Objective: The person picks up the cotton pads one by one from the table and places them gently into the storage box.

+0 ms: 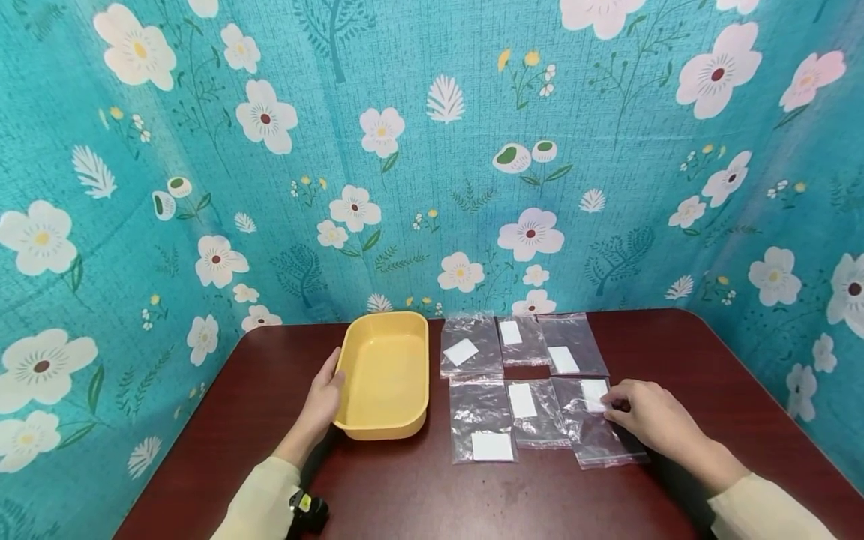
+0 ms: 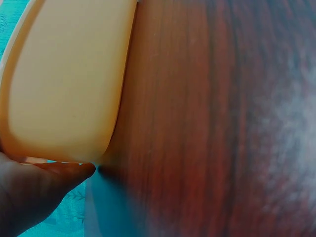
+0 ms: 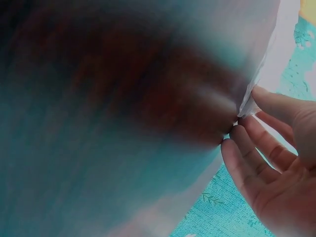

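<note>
Head view shows us the left hand (image 1: 322,401) gripping the side of a yellow tray (image 1: 382,382) on the dark red table (image 1: 405,495), just left of six clear bags (image 1: 475,405), each with a white card (image 1: 491,446) (inside or on top, we cannot tell). We see the right hand (image 1: 649,412) pinch the edge of the front right bag (image 1: 604,441), beside its card.
</note>
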Available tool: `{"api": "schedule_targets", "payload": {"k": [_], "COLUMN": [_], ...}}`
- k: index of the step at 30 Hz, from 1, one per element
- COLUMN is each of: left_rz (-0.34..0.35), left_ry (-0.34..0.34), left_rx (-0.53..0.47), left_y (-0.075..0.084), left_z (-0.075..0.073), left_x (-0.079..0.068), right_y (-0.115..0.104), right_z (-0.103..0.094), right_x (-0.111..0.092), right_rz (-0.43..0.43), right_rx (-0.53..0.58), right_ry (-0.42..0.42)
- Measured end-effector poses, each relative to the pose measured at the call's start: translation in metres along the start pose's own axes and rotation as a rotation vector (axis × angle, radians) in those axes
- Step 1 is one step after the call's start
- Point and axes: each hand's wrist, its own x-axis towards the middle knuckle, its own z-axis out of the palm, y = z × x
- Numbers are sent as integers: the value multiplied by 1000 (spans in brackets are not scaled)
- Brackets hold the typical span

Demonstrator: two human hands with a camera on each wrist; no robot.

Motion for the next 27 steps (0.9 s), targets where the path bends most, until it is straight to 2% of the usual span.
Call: {"api": "schedule_targets", "payload": {"k": [13,27], "left_rz": [6,13], "left_ry": [-11,-12], "left_rx": [-10,-10], "left_y": [3,1], "left_z": [1,-1], "left_x": [-1,-1], "right_y": [-1,1], "right_z": [-2,-2], "right_x": [0,-1], "right_rz": [-22,-11], "right_rx": [-20,11], "right_ry": [45,40]}}
